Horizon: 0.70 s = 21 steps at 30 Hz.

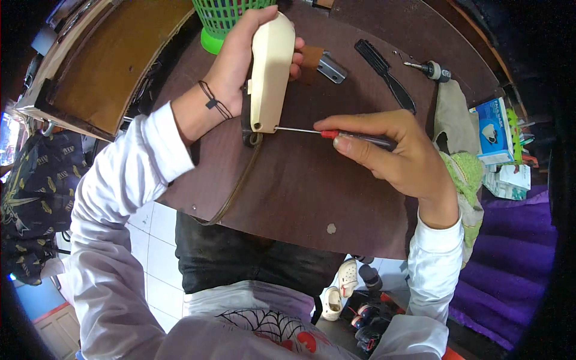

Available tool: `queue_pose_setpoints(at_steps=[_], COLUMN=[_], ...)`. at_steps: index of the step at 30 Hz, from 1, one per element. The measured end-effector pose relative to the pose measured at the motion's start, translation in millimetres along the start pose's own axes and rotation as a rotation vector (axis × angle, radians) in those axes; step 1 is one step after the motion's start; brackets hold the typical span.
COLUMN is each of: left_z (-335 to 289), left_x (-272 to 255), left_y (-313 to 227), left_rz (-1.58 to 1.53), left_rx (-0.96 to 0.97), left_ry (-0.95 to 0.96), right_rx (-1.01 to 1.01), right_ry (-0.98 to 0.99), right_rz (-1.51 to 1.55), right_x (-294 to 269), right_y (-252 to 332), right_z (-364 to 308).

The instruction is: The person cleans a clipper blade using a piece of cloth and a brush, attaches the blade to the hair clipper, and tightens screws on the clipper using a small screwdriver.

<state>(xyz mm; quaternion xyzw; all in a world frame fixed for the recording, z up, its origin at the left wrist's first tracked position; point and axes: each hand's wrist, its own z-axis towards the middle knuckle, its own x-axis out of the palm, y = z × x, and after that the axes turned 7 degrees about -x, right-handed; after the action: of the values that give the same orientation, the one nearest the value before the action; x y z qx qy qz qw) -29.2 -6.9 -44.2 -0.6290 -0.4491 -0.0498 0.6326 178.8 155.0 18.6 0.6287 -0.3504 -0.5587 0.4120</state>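
Note:
My left hand [236, 63] is wrapped round a cream-coloured hair clipper [273, 72], holding it upright above the table. A dark cord [243, 180] runs from the clipper's lower end down toward the table's front edge. In my right hand [405, 153], a screwdriver [330, 134] with a red and dark handle is gripped between thumb and fingers. Its thin metal tip meets the lower right corner of the clipper, by a small hole. Beyond the clipper, a metal clipper blade [332, 67] lies loose on the table.
On the brown table [300, 198], a black brush [384, 71] and a small bottle with a pointed tip [431, 70] lie at the far right. A green basket [225, 24] stands at the back. Cloths [465, 171] and a blue-and-white box [493, 129] crowd the right edge.

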Motion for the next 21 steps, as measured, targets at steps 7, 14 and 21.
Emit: queue_pose_setpoints(at_steps=[7, 14, 21], left_z=[1.0, 1.4, 1.9], left_x=[-2.4, -2.8, -1.7], left_y=[2.0, 1.9, 3.2], left_rz=[-0.012, -0.022, 0.045], left_rx=[0.005, 0.012, 0.026], left_ry=[0.024, 0.042, 0.001], right_rx=[-0.084, -0.172, -0.252], right_ry=[-0.015, -0.037, 0.002], right_rz=[-0.044, -0.055, -0.411], right_x=[-3.3, -0.4, -2.3], right_y=[-0.6, -9.0, 0.7], right_z=[-3.3, -4.3, -6.6])
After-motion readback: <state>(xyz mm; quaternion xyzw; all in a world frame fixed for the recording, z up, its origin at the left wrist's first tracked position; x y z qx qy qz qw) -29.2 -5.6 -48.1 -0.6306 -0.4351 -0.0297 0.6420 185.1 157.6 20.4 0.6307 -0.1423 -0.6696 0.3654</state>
